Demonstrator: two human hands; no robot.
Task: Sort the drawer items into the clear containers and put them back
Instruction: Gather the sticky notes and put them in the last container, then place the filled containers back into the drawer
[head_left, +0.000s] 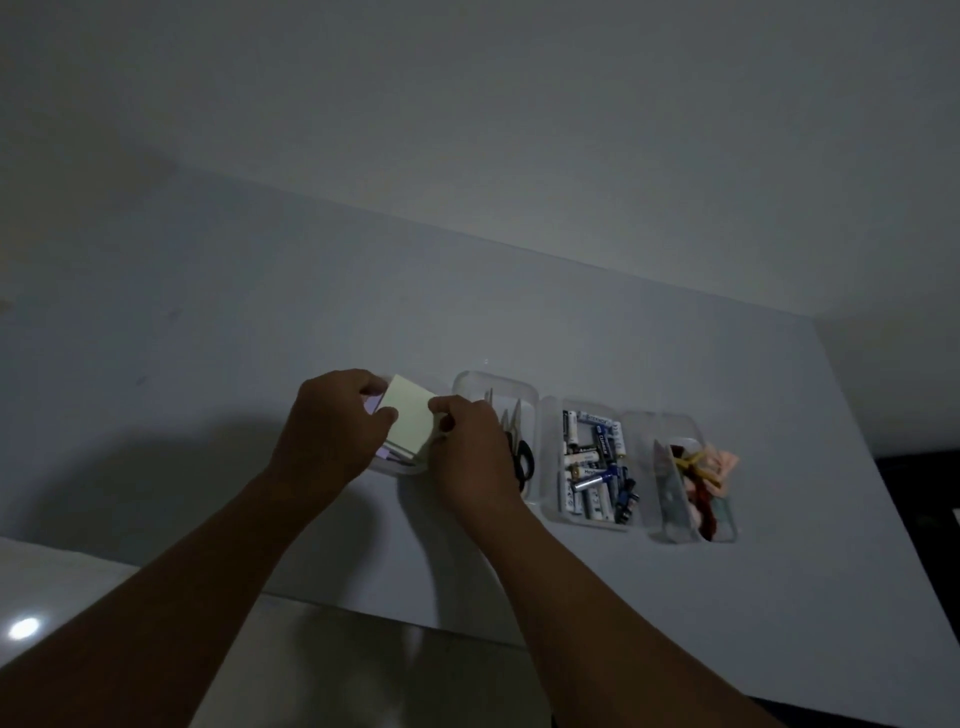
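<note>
1. pale green and square, a smooth-faced sticky note pad (408, 415) is held tilted at the leftmost container (395, 470); whether its lower edge rests inside cannot be told.
2. the left hand (332, 431) grips the pad's left side, thumb pressed flat on the front, fingers curled behind the top corner.
3. the right hand (472, 452) pinches the pad's right edge, fingers curled close together.
4. the leftmost container is clear plastic with rounded corners, mostly hidden by the hands.
5. a second container (493, 384) holds scissors (522, 457) with black loop handles and slim pointed blades.
6. a third container (550, 467) holds jumbled cylindrical batteries (592, 467), white and blue.
7. a fourth container (675, 530) holds soft hair ties (701, 478), dark red, pink and yellow, some bulging over the rim.
8. all four sit side by side on a smooth white table (208, 364) in dim light.
</note>
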